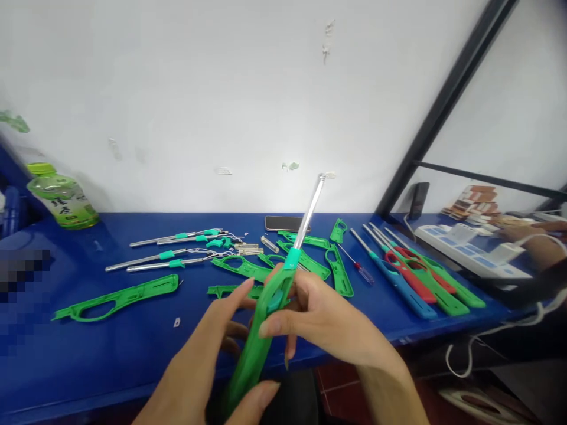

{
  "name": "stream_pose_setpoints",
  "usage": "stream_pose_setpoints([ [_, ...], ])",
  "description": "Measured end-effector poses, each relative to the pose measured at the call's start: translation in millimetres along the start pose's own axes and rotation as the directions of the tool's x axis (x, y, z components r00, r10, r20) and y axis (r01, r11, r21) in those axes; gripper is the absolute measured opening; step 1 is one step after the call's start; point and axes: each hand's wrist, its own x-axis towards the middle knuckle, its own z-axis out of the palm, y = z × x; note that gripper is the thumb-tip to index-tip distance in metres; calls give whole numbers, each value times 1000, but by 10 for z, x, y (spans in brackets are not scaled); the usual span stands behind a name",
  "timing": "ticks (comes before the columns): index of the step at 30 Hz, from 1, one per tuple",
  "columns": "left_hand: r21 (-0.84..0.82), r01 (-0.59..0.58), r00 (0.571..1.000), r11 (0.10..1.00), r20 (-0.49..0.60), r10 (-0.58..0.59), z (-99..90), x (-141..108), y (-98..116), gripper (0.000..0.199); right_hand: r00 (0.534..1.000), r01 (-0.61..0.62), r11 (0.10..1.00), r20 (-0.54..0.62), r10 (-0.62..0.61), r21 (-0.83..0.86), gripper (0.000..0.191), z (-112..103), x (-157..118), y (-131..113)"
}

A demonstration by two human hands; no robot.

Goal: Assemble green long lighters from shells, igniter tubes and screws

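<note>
A green long-nosed gas lighter (256,348) is held up in front of me, its metal tube (310,209) pointing up and slightly right. My right hand (316,313) grips it around the trigger opening, thumb on the near side. Around the lower handle is my left hand (208,348), thumb low and fingers partly hidden behind the body. On the table behind lie several green handle shells (241,268), and another shell (128,298) is apart at the left. Metal tubes with teal collars (172,264) and thin wires rest at the left, near small fuel tubes (250,249).
Several whole lighters (411,277) lie at the right of the blue table (133,354). A screwdriver (363,271), a phone (286,224) and a green bottle (64,198) are about. A power strip (472,251) and another person's hand (543,242) are at far right.
</note>
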Motion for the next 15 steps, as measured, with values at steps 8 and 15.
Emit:
stream_pose_setpoints([
  [8,-34,186,969,982,174,-177,-103,-74,99,61,984,38,838,-125,-126,-545,35,80,-161,-109],
  [15,-243,698,519,674,820,-242,-555,-462,-242,29,990,139,877,35,-138,-460,44,-416,-603,-289],
])
